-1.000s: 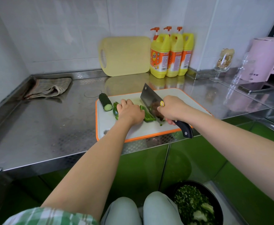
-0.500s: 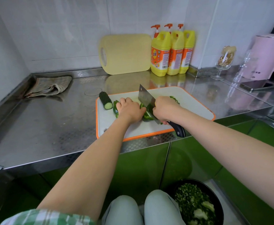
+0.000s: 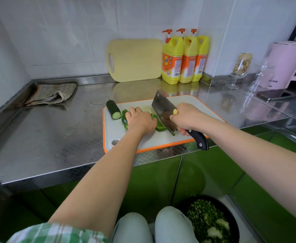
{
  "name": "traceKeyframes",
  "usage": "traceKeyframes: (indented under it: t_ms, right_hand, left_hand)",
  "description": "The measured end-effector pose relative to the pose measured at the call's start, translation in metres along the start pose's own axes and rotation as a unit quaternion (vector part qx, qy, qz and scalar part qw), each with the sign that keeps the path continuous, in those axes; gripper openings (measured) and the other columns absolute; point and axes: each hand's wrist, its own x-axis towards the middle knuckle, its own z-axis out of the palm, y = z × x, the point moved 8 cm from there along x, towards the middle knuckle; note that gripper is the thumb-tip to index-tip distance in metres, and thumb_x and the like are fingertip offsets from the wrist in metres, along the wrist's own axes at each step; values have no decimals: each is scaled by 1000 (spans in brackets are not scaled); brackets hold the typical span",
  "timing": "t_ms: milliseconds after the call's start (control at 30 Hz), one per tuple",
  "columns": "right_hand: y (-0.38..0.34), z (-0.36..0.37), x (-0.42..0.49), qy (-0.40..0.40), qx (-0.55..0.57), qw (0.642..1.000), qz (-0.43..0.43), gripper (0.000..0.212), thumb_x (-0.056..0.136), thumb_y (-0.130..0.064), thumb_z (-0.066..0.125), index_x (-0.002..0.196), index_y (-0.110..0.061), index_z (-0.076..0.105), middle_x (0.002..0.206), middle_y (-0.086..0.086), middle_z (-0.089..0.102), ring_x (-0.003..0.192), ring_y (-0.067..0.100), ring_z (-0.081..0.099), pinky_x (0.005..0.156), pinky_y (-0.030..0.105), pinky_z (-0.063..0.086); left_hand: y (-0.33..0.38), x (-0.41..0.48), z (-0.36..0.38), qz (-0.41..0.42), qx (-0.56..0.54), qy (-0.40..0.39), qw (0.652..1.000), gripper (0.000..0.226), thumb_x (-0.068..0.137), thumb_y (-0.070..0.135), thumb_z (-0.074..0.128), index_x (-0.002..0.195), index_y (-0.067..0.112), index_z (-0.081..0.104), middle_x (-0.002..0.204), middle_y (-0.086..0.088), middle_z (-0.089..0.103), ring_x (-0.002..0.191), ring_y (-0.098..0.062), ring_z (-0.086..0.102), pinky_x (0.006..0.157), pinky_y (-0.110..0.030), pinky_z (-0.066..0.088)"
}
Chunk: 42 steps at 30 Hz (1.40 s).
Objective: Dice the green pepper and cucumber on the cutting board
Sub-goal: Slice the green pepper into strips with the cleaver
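A home kitchen: steel counter (image 3: 47,137); dish-soap bottles (image 3: 185,58); pink kettle (image 3: 287,64).

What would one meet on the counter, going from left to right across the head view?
cloth → cucumber piece → left hand, pressing down the green pepper → cleaver → right hand, gripping its handle → stemmed glass → pink kettle

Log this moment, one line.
left grip holds pepper | right grip holds cleaver, blade at pepper | cucumber untouched at board edge
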Motion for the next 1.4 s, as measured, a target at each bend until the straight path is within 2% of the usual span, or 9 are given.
traceKeyframes:
  t_ms: [300, 533, 733, 833, 933, 1100, 1167, 1267, 1400]
  right_hand:
    - [-2, 10, -3, -16, -63, 998, 16, 29, 91, -4, 46, 66, 0, 61, 50, 10, 60, 46, 21, 53, 52, 24, 46]
    - [-9, 11, 2, -42, -79, 996, 8, 36, 91, -2, 44, 57, 0, 57, 31, 3, 50, 39, 21, 50, 45, 21, 43]
    - [-14, 17, 9, -24, -77, 997, -1, 18, 87, 1, 53, 75, 4, 65, 53, 12, 57, 47, 24, 53, 56, 28, 50]
    - [-24, 18, 9, 2, -41, 999, -22, 8, 88, -2, 53, 84, -1, 59, 62, 9, 52, 49, 19, 50, 50, 27, 48]
    - [-19, 18, 7, 2, -40, 999, 27, 12, 84, 0, 59, 88, 4, 70, 57, 11, 56, 50, 21, 53, 67, 32, 56]
    - [-9, 15, 12, 16, -57, 998, 27, 16, 89, 0, 54, 74, 2, 60, 53, 13, 58, 44, 22, 53, 53, 27, 49]
    - [-7, 11, 10, 24, -49, 998, 23, 18, 86, 0, 58, 68, 1, 59, 60, 15, 63, 50, 26, 57, 60, 30, 53]
    - [-8, 2, 8, 21, -16, 999, 18, 8, 83, -1, 64, 83, 6, 69, 80, 19, 71, 66, 30, 62, 75, 35, 58]
    - [-10, -3, 4, 4, -21, 1000, 3, 23, 87, 0, 50, 68, 3, 63, 50, 11, 62, 46, 25, 55, 57, 30, 53]
  left_hand:
    - [0, 0, 1, -1, 6, -1, 1000, 50, 99, 41, 31, 126, 8, 58, 137, -18, 39, 124, -36, 29, 101, -44, 24]
    - [0, 1, 3, 7, 15, -11, 1000, 50, 99, 42, 30, 128, 11, 56, 139, -17, 37, 127, -36, 27, 103, -44, 23]
    - [-1, 2, 3, 25, 8, -19, 999, 49, 99, 45, 31, 121, 13, 61, 136, -17, 38, 124, -36, 29, 102, -44, 23]
    - [-2, 1, 3, 34, -9, -21, 999, 47, 99, 46, 33, 117, 15, 63, 134, -15, 39, 123, -35, 29, 102, -43, 23]
    - [-3, -2, -1, 42, -35, -8, 998, 45, 99, 45, 34, 116, 15, 62, 133, -13, 38, 121, -34, 30, 101, -42, 23]
    - [-5, -7, -5, 38, -63, 0, 997, 44, 100, 44, 33, 117, 14, 61, 132, -11, 37, 121, -33, 29, 101, -41, 23]
    - [-4, -6, -3, 25, -34, -6, 999, 48, 100, 46, 32, 121, 14, 61, 135, -14, 37, 123, -35, 28, 102, -43, 23]
    - [-1, -4, -1, 5, 0, -10, 1000, 52, 101, 47, 29, 127, 13, 59, 140, -18, 35, 126, -37, 27, 103, -44, 23]
    - [0, -4, 0, -4, 10, -10, 1000, 52, 101, 44, 26, 129, 11, 56, 141, -19, 35, 126, -37, 26, 104, -45, 22]
